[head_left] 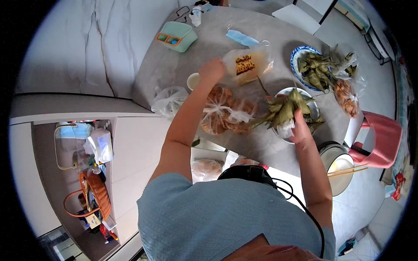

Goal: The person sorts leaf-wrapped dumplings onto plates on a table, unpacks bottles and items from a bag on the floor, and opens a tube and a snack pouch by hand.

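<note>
- Metal bowl (315,109) as landmark. Right hand (300,128) grasps leaf-wrapped bundles (285,111) over it.
- Left hand (212,69) up and left of bowl, near the labelled clear bag (245,64); fingers look curled, cannot tell whether anything is in them.
- Blue-rimmed dish (294,61), more wrapped bundles (316,71): beyond bowl, to its right.
- Risk: cluster hangs together; a loose grip could drop some outside bowl.
- Trailing leaf ends might snag brown-food bags (217,108), left of bowl.
- Cup (193,81), farther left: left forearm could tip it.
</note>
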A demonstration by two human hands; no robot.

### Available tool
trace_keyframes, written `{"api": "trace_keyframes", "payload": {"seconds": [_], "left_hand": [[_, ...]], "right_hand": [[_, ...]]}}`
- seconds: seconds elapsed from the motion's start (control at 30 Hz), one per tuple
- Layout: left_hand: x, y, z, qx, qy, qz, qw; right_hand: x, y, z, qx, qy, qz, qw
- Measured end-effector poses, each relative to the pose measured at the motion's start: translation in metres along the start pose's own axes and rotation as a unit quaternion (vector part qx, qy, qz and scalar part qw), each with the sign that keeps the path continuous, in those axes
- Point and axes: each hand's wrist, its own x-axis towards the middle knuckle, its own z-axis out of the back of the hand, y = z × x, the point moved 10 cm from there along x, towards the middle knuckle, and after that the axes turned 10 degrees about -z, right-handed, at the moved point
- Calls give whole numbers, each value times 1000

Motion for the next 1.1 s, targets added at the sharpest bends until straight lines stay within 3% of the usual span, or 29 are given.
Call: {"api": "trace_keyframes", "payload": {"seconds": [0.07,0.2,0.23,0.27,0.3,0.4,0.47,0.57,0.67,0.7,0.77,0.8,0.87,0.93,1.0,1.03,1.1], "left_hand": [[6,33,14,-54,-157,45,985],[2,12,32,-137,-111,-2,984],[-1,11,13,-354,-88,31,931],[-3,5,-6,-552,-60,62,829],[-3,6,-11,-552,-61,59,829],[0,-3,-2,-667,-120,-72,732],[-5,11,-28,-741,-81,77,662],[-18,20,-21,-721,-79,91,683],[-11,22,-30,-720,-78,46,688],[-10,18,-33,-721,-79,47,687],[-8,15,-29,-677,-122,39,725],[-10,10,-26,-678,-121,38,724],[-17,-4,-17,-622,-92,32,777],[-17,-6,-17,-625,-92,27,774],[-15,-4,-18,-628,-91,21,773],[-14,2,-23,-623,-82,34,778],[-14,3,-24,-617,-72,42,783]], "right_hand": [[36,5,-5,-20,-2,-25,999],[49,44,-104,-140,-7,-70,988],[54,56,-134,-152,7,-52,987],[79,54,-149,-98,45,-33,994],[93,54,-169,-51,80,-39,995],[135,58,-183,16,111,-42,993],[161,59,-178,36,107,-40,993],[201,59,-127,58,4,-36,998],[211,61,-106,55,18,1,998],[196,59,-94,41,-82,-18,996],[195,51,-95,25,-73,-52,996],[195,45,-97,11,-61,-83,995],[197,42,-97,25,-74,-90,993],[206,32,-88,42,-85,-100,990],[214,31,-69,-82,-136,-92,983],[216,33,-65,-78,-138,-92,983],[189,75,-24,-238,-407,14,882]]}}
